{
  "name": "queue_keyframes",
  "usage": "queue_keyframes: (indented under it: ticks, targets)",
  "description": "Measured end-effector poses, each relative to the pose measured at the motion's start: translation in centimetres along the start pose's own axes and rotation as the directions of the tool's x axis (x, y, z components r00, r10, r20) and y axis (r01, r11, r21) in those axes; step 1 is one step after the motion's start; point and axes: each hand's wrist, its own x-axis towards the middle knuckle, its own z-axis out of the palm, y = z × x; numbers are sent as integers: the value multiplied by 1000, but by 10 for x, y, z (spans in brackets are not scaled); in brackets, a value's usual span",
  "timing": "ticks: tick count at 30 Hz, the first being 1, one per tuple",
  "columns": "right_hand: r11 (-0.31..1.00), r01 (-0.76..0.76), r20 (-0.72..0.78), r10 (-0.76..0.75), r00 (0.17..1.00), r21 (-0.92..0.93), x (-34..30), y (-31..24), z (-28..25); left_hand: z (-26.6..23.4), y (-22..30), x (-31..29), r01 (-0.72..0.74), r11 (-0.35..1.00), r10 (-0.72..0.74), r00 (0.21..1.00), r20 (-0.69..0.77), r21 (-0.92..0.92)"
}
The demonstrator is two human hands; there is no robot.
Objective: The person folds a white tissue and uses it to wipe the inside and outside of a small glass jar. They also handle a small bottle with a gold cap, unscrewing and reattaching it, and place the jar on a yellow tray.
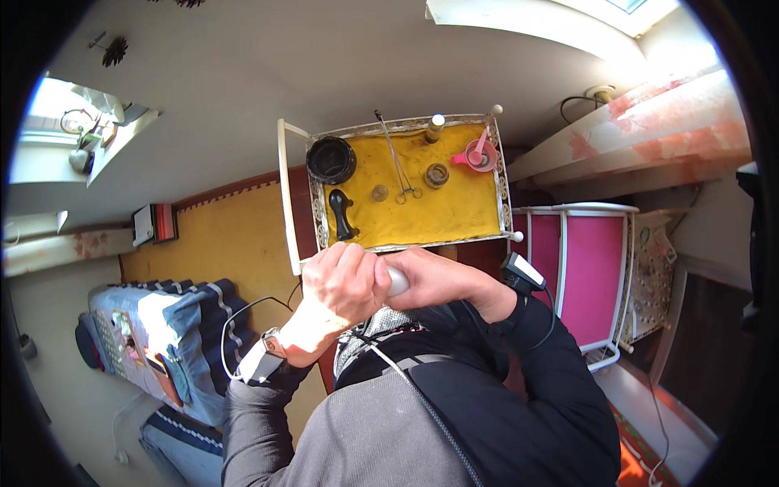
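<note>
Our grey-and-black jacket [495,398] sits below our left hand [345,274] and right hand [436,278], fingers clamped around a pale rounded object [398,282] near the yellow-covered desk [462,209].

Pale object [398,282]: I see it smooth, whitish grey and rounded where it shows; I cannot tell its kind.
Grip: I make it out clasped between the left hand [344,277] and the right hand [434,280], mostly covered by them.
Pose: held up; I cannot read its full tilt.
Place: before the torso [381,414].
</note>
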Motion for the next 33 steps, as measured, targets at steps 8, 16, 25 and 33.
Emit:
queue_keyframes:
  ticks: [8, 16, 25, 33]
  targets:
    - [816, -115, -21, 126, 992, -566, -40, 20, -60, 22, 40, 41, 583, 812, -467, 661, 588, -11]
    - [890, -23, 85, 69, 994, -455, -55, 49, -110, 36, 50, 61, 697, 712, -496, 587, 640, -87]
    - [872, -4, 13, 12, 1000, -489, -66, 72, -118, 86, 37, 58, 891, 352, -566, 446, 693, -286]
    - [902, -19, -2, 20, 1000, -432, -67, 88, -121, 100, 40, 63, 444, 783, -334, 891, 309, -435]
